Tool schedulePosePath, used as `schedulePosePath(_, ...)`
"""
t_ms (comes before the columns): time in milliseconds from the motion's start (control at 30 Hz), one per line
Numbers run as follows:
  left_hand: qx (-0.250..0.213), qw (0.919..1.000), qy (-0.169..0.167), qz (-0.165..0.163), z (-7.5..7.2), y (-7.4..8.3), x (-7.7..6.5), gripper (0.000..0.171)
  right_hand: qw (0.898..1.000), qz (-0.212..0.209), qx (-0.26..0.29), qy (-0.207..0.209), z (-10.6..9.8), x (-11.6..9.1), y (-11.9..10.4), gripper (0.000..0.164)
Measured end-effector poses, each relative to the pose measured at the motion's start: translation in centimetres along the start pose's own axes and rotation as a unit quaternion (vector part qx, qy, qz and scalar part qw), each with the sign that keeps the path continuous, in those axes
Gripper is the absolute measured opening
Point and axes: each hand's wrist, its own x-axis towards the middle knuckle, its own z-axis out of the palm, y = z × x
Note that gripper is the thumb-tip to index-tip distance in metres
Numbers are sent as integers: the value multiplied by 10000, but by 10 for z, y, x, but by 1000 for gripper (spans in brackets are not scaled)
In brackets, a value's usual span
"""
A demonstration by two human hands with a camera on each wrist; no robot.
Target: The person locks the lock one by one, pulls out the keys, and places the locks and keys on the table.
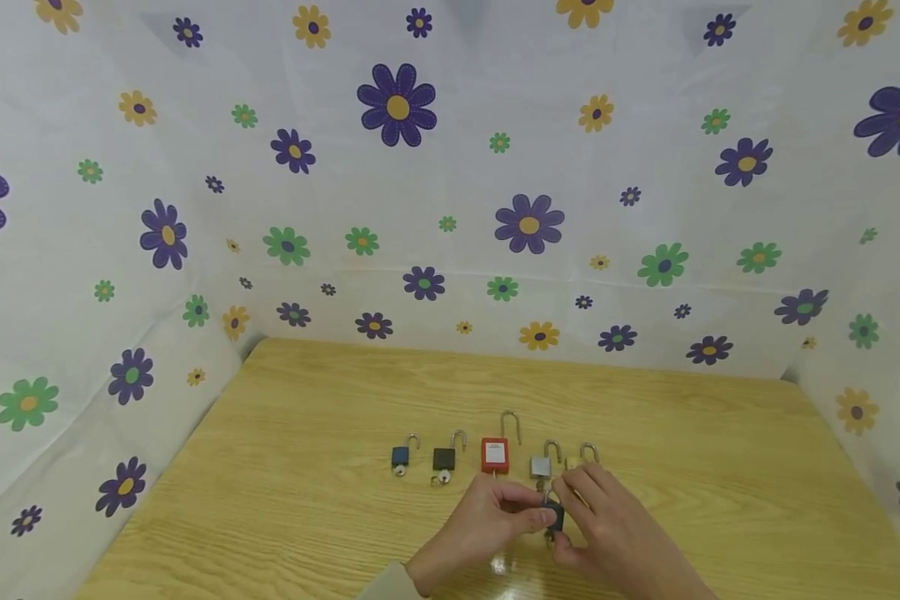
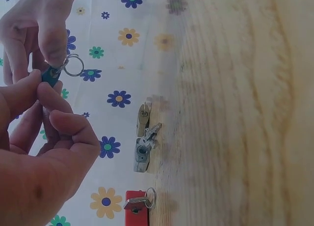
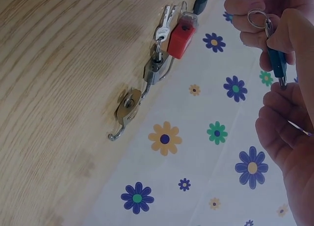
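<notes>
Both hands hold a dark blue padlock (image 1: 554,518) over the near part of the table. My left hand (image 1: 491,518) pinches its body between thumb and fingers. My right hand (image 1: 607,521) holds it from the other side: in the right wrist view its thumb lies by the key end and its curled fingers are at the shackle (image 3: 282,82). A key ring (image 2: 74,65) hangs from the padlock's keyhole end. Fingers hide much of the shackle, so whether it is closed cannot be told. Just beyond the hands lie a silver padlock (image 1: 541,467) and a partly hidden brass padlock (image 3: 128,105).
Further left in the same row lie a red padlock (image 1: 495,456), a black padlock (image 1: 444,459) and a small blue padlock (image 1: 400,456), shackles raised and keys at their lower ends. A flower-printed cloth (image 1: 465,183) walls the wooden table (image 1: 307,400) at the back and sides.
</notes>
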Motion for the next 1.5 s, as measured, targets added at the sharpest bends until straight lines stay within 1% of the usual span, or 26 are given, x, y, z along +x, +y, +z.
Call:
schedulePosePath(167, 51, 10000, 10, -32, 0, -23, 7, 17, 9998, 124, 18, -140, 0, 1, -1, 35)
schedulePosePath(200, 36, 10000, -9, -4, 0, -25, 7, 17, 9997, 158, 27, -175, 0, 1, -1, 34)
schedulePosePath(300, 7, 10000, -63, 61, 0, -18, 5, 18, 9995, 213, 78, -220, 0, 0, -1, 33)
schedulePosePath(367, -1, 9999, -74, 125, 0, -10, 2, 18, 9997, 174, 102, -163, 1, -1, 0, 33)
schedulePosePath(433, 29, 9999, -46, 117, 1, -8, 2, 18, 9998, 124, 115, -60, 1, 0, 0, 34)
schedulePosePath(500, 79, 9999, -11, 90, 2, -11, 3, 18, 9999, 67, 122, 16, 2, 0, 0, 34)
schedulePosePath(600, 141, 9999, 19, -10, 3, -21, 7, 18, 9998, 16, 158, 117, 3, -1, 0, 32)
schedulePosePath(733, 85, 10000, -16, -31, 2, -27, 7, 21, 9998, 96, 166, 18, 3, -3, -2, 30)
schedulePosePath(867, 72, 10000, -63, -8, 1, -28, 8, 22, 9997, 198, 124, -80, 4, -4, -1, 32)
schedulePosePath(1100, 245, 9997, -37, 16, 0, -28, 9, 23, 9998, 125, 124, 36, 5, -5, 0, 46)
schedulePosePath(1300, 235, 9997, -32, 90, 1, -31, 9, 21, 9997, 241, 48, -68, 5, -9, 0, 51)
schedulePosePath(1400, 239, 9997, 4, 74, 0, -31, 9, 22, 9995, 312, -20, -38, 5, -10, 1, 54)
schedulePosePath(1500, 195, 9997, 77, 94, 0, -30, 9, 22, 9989, 449, -140, 40, 6, -11, 1, 53)
